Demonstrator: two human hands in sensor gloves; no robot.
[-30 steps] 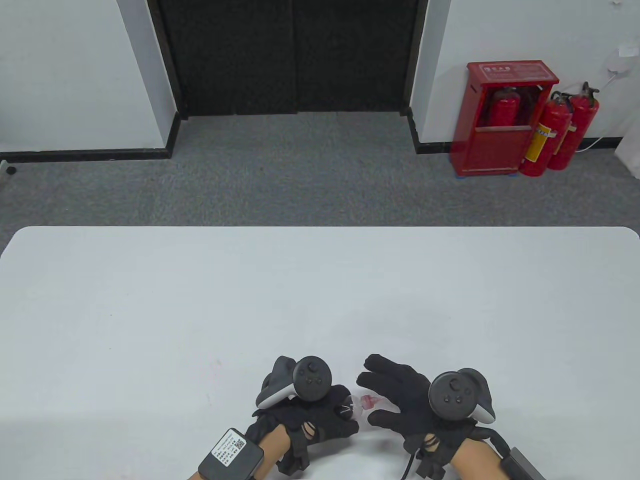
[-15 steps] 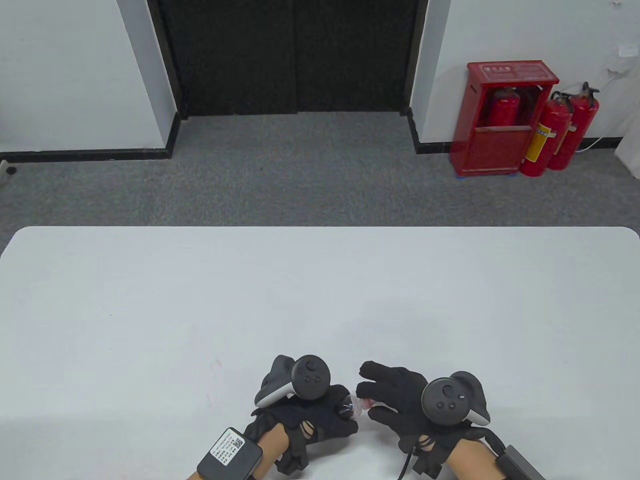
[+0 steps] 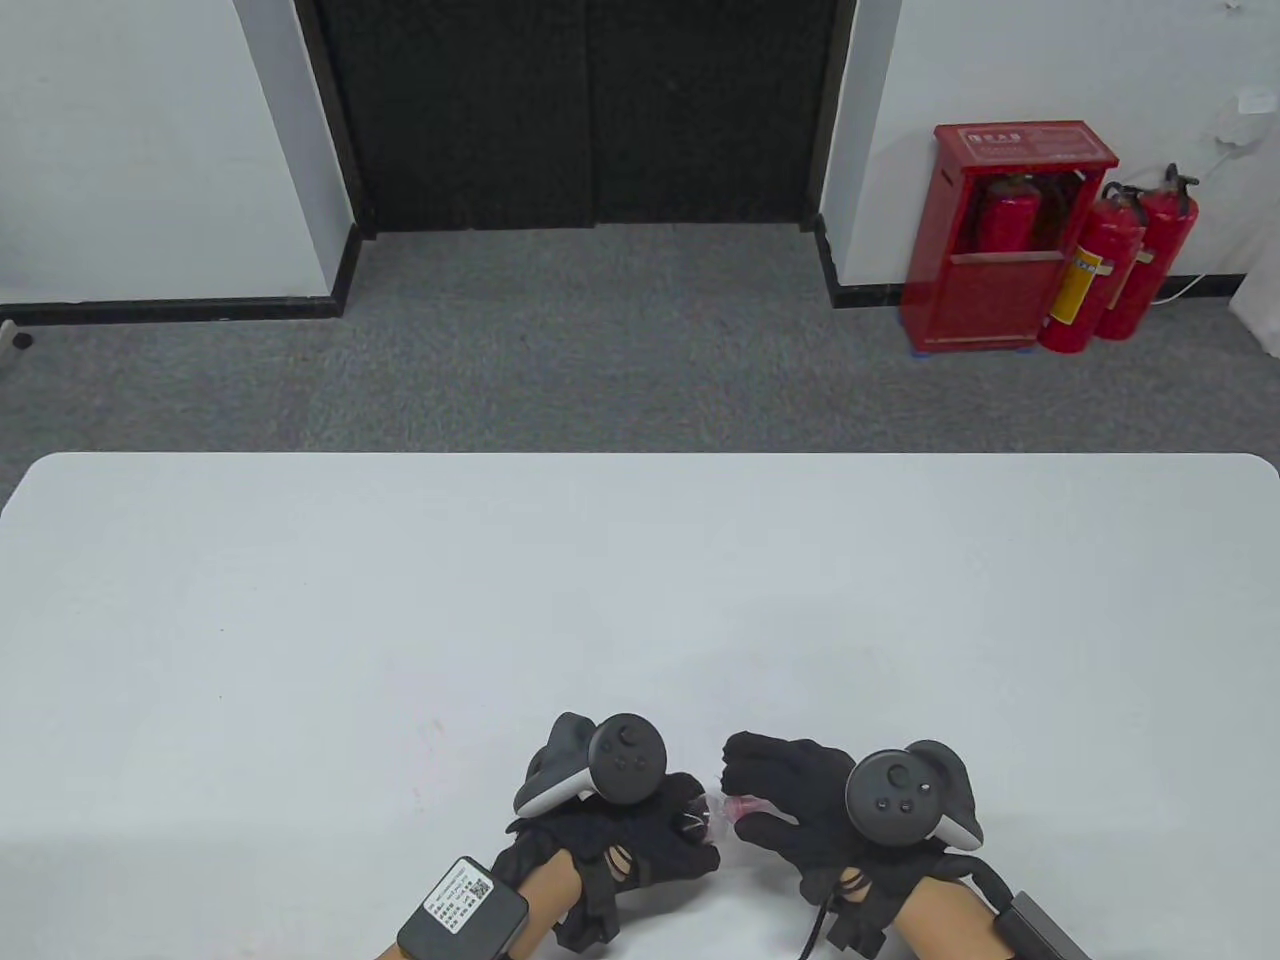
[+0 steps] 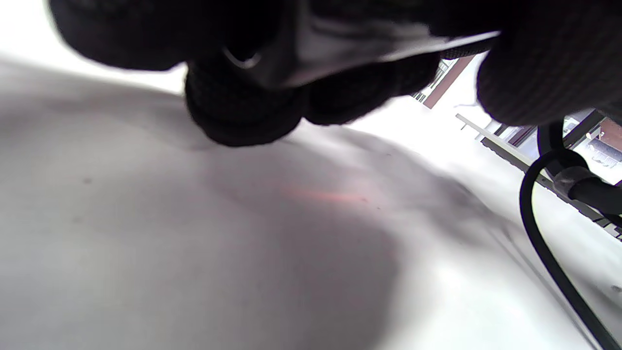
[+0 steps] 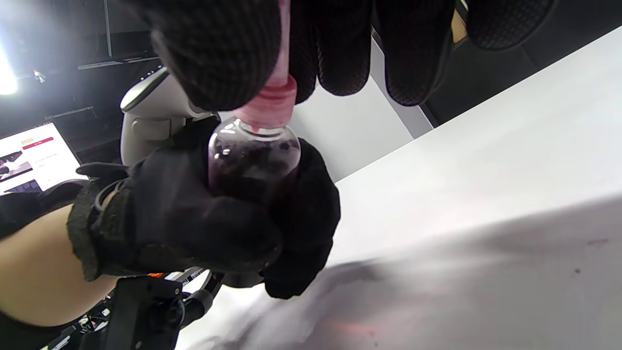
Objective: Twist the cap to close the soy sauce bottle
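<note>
A small clear soy sauce bottle (image 3: 708, 812) with dark sauce lies tilted above the table's front edge, neck toward the right. It shows plainly in the right wrist view (image 5: 252, 163). My left hand (image 3: 640, 830) grips its body. Its red cap (image 3: 742, 806) sits on the neck, seen close in the right wrist view (image 5: 268, 99). My right hand (image 3: 775, 800) pinches the cap between thumb and fingers. In the left wrist view only my left hand's gloved fingers (image 4: 243, 107) and a blurred strip of the bottle show.
The white table (image 3: 640, 600) spreads out beyond the hands. A black cable (image 4: 539, 233) hangs at my right wrist. A red extinguisher cabinet (image 3: 1010, 235) and extinguishers stand on the floor far behind the table.
My right hand moved left from an open spread and closed its fingers on the red cap. My left hand kept its grip on the bottle.
</note>
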